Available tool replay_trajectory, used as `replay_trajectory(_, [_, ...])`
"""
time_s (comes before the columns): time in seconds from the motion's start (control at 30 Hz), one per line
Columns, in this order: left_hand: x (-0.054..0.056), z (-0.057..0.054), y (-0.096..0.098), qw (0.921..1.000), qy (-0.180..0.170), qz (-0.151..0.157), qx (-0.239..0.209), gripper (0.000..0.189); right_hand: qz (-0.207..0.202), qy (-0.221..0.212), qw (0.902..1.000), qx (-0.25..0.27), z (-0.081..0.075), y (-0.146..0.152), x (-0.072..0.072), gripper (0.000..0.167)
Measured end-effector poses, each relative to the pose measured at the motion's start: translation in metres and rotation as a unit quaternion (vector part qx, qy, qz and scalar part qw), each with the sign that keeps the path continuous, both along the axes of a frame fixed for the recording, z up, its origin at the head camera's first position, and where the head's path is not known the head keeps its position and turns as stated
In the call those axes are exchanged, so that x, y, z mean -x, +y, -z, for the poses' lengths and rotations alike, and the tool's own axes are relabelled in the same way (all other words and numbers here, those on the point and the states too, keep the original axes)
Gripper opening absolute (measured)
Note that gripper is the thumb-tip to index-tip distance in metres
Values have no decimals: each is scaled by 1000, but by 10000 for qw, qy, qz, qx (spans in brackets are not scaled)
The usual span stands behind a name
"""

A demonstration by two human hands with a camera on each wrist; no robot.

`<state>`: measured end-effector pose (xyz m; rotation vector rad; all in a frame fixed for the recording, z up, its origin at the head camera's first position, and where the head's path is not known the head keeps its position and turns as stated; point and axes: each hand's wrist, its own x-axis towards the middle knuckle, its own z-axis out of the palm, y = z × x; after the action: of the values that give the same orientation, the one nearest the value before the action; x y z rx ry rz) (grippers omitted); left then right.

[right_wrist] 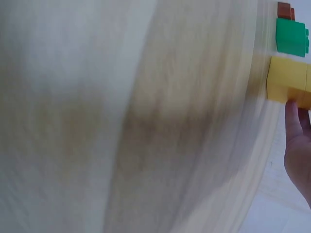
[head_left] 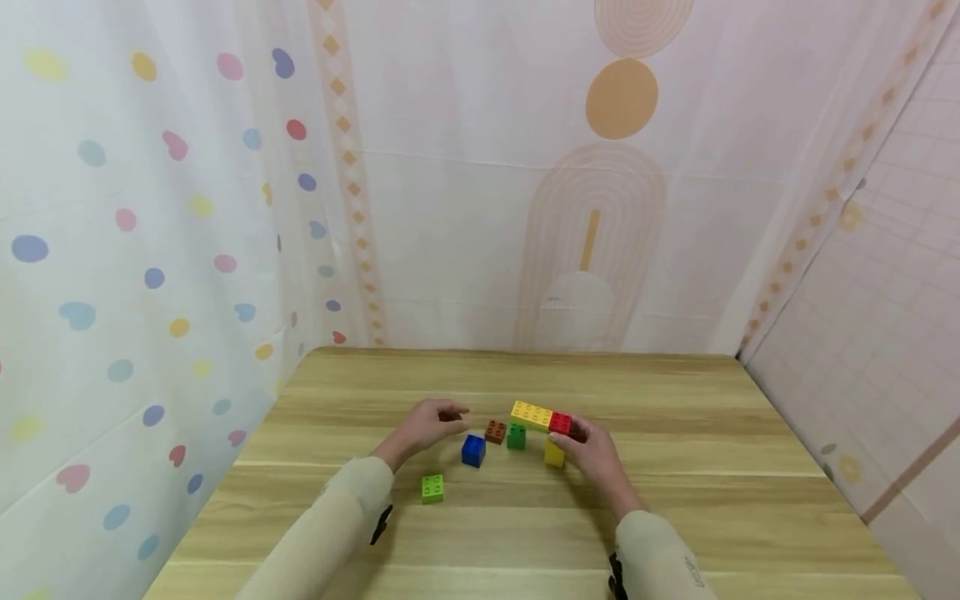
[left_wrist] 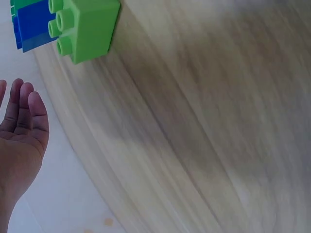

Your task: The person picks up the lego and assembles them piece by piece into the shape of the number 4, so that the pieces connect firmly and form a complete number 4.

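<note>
My right hand [head_left: 592,457] pinches a small build of toy building bricks between thumb and fingers. In it a red brick [head_left: 560,422] sits at the right end of a long yellow brick [head_left: 531,413], above a smaller yellow brick [head_left: 554,454]. The long brick juts out to the left, over a green brick [head_left: 516,437]. In the right wrist view, fingers touch the yellow brick [right_wrist: 286,80]. My left hand [head_left: 424,427] holds nothing, its fingers relaxed, to the upper left of a blue brick [head_left: 473,451].
A brown brick [head_left: 495,431] stands between the blue and green ones. Nearer me, below the left hand, lies a lime green brick [head_left: 432,488]. All rest on a wooden table [head_left: 525,542], with patterned curtains [head_left: 450,208] behind and beside it.
</note>
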<state>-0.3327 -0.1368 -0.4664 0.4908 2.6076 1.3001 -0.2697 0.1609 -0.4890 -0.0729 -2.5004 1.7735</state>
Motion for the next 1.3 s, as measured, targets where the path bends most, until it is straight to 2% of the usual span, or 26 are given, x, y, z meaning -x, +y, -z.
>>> replay_trajectory(0.2, [-1,0,11,10000,-77,39,44,42,457,134,9989,8,-1,-9,-6,36])
replay_trajectory(0.4, [0,-2,27,9996,-226,12,-176,51,937,358,9949,70,-2,-23,-11,36])
replay_trajectory(0.57, [3,0,44,9998,-82,63,-144,51,1371,406,9897,21,1,-36,-13,32])
replay_trajectory(0.77, [5,9,61,9997,60,213,-50,49,1900,646,9797,34,4,-51,-16,32])
replay_trajectory(1.0, [11,17,72,9992,-144,353,-140,52,2199,723,9728,-8,8,-58,-15,34])
replay_trajectory(1.3, [18,23,77,9984,-114,547,26,51,2262,651,9718,132,10,-59,-15,34])
